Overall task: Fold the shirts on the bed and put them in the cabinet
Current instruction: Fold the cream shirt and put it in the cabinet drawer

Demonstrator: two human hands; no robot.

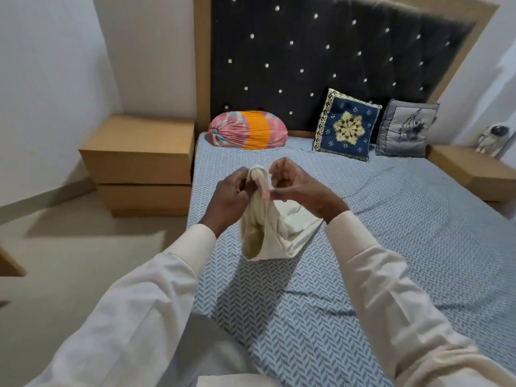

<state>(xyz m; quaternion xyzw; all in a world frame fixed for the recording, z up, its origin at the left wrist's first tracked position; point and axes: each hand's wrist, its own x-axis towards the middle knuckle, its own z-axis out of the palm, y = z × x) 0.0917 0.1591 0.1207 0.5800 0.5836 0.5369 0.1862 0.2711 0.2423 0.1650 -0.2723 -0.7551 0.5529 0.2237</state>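
Both hands are up over the bed [391, 247], and the cream shirt [282, 227] hangs between them in a loose bundle. Its lower hem is down close to the sheet, possibly brushing it.

The left hand [233, 195] has its fingers [245, 185] curled round the gathered top of the cloth. The right hand [293, 184] sits just beside it with fingers curled in. Thumb and forefinger seem to pinch an edge of the fabric, though the cloth hides the contact, so take that as a best reading.

There's no fold in it yet. The step here, I'd say, is opening it out:
- Walk the two grips apart along the top until each hand has a shoulder.
- Let the shirt's own weight pull it straight.
- Lay it flat on the open sheet right in front.

Soft cloth like this sags and twists, so both corners should stay level as it goes down. There's plenty of room, with the bolster [248, 129] and blue cushion [346, 124] well apart, up by the headboard.
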